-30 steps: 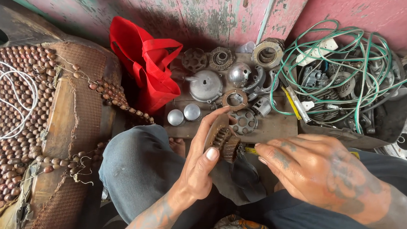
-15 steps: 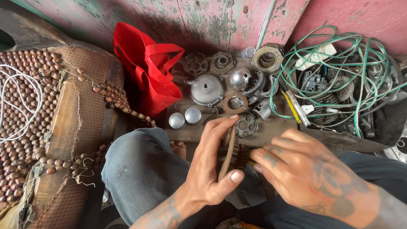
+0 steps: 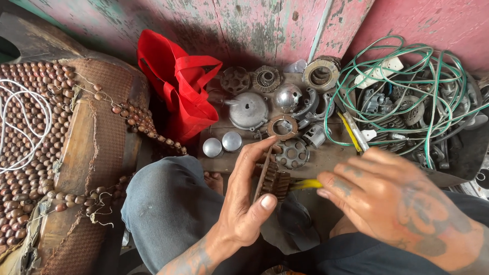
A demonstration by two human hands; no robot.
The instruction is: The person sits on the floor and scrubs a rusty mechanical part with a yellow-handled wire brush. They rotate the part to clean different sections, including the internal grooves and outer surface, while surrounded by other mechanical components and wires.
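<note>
My left hand (image 3: 247,192) grips a rusty brown gear with a flat disc (image 3: 273,180), held on edge above my lap between thumb and fingers. My right hand (image 3: 385,203) holds a yellow-handled tool (image 3: 307,184) whose tip rests against the gear's teeth; most of the tool is hidden under my fingers. Both forearms are tattooed. A dark rag (image 3: 292,220) lies on my lap under the gear.
A board (image 3: 333,153) ahead carries several metal engine parts: round covers, rings, small caps (image 3: 222,144). A red bag (image 3: 181,82) stands against the pink wall. Green and white wires (image 3: 418,86) tangle over parts at right. A beaded seat cover (image 3: 25,147) lies left.
My left hand has turned the gear from showing its teeth to standing edge-on. My right hand shifted slightly right, and the yellow tool now shows against the gear.
</note>
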